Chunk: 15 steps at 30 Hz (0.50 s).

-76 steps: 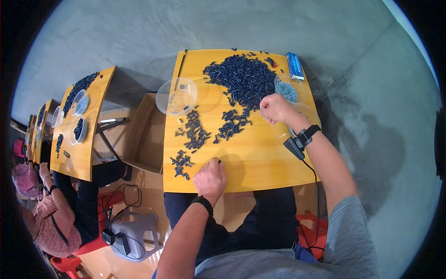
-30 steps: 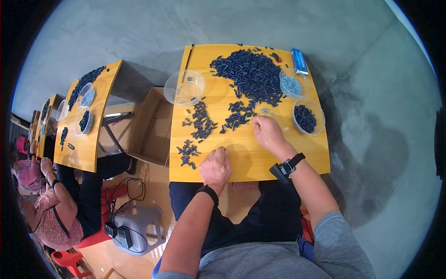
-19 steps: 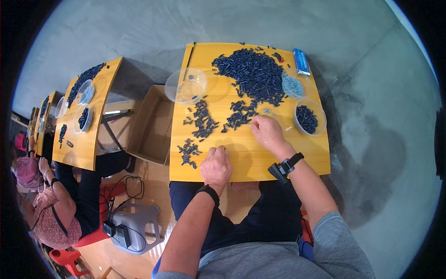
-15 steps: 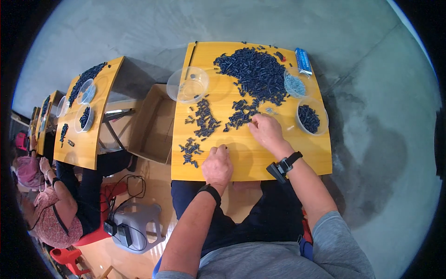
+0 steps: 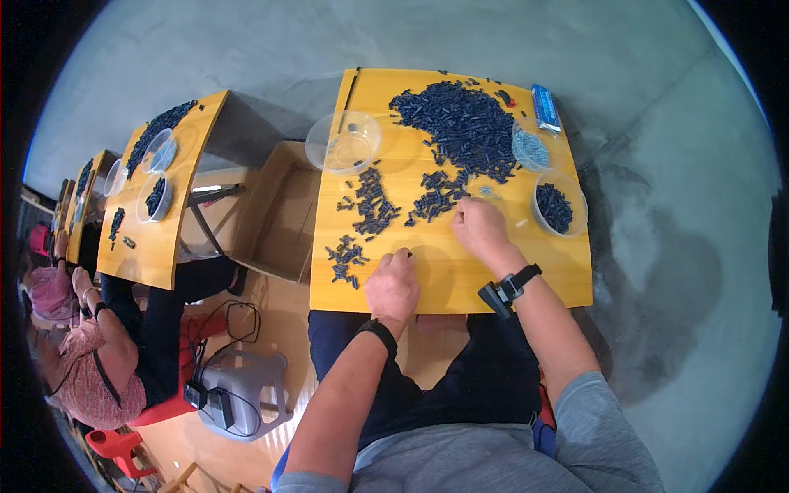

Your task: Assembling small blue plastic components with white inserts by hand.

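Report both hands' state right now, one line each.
Left hand: closed, pinching a small black piece that just shows.
Right hand: closed; whether it holds anything cannot be told.

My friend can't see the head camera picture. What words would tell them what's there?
A person's bare left hand pinches a small dark piece, and their bare right hand is curled, over a yellow wood-grained table. A big heap of short dark cylinders covers the far part, with round clear plastic tubs to its left and right.
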### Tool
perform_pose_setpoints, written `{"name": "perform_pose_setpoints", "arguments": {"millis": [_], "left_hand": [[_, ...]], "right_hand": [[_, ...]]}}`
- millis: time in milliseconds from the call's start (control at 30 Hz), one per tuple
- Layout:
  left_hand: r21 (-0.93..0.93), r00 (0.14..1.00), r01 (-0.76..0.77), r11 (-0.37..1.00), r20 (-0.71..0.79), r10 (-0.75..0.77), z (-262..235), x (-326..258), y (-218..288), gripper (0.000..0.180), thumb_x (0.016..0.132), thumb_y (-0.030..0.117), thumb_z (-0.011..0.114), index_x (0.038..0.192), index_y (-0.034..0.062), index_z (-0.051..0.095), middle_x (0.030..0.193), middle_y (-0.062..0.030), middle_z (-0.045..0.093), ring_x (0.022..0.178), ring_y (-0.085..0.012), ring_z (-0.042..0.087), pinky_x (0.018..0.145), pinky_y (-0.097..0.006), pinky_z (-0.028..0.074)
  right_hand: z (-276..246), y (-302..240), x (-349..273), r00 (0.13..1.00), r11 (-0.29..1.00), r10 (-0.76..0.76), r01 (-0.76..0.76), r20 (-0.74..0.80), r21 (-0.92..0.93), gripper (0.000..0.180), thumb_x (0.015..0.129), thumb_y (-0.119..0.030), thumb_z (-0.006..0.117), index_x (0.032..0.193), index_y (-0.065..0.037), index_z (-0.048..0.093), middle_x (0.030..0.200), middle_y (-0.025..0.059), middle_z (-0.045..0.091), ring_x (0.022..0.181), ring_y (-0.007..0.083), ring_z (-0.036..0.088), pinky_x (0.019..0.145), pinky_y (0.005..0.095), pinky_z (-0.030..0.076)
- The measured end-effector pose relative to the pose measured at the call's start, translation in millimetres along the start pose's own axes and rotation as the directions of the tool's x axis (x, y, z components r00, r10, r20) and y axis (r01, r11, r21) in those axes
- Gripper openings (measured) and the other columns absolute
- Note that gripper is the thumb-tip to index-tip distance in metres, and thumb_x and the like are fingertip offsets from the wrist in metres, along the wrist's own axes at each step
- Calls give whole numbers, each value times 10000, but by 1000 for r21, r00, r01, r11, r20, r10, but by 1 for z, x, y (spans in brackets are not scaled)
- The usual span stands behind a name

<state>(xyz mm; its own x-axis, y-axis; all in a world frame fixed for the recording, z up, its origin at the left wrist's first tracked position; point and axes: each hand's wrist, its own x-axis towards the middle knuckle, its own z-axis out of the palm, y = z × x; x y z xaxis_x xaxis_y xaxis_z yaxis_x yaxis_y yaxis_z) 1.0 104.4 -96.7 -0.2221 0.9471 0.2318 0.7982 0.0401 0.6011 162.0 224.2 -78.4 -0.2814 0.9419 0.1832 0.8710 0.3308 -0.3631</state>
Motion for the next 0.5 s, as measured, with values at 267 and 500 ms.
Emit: {"name": "perform_pose_setpoints", "arguments": {"millis": [267, 500], "left_hand": [[-147, 999, -16, 989, -43, 10, 5, -3, -11, 155, 861, 146, 570, 992, 80, 620, 850, -162, 645, 745, -361, 621, 641, -417, 504], [-690, 968, 241, 682, 126, -215, -16, -10, -1, 184, 908, 93, 566, 1049, -16, 614, 857, -111, 655, 639, -162, 593, 587, -286, 470]], "right_hand": [[-13, 3, -15, 999, 999, -45, 46, 18, -21, 72, 732, -64, 565, 765, 1, 573, 761, 225, 595, 736, 403, 603, 656, 487, 487], [-20, 8, -17, 986, 987, -147, 151, 83, -54, 70, 751, -35, 551, 790, 18, 574, 795, 226, 594, 758, 401, 608, 687, 480, 493]]}}
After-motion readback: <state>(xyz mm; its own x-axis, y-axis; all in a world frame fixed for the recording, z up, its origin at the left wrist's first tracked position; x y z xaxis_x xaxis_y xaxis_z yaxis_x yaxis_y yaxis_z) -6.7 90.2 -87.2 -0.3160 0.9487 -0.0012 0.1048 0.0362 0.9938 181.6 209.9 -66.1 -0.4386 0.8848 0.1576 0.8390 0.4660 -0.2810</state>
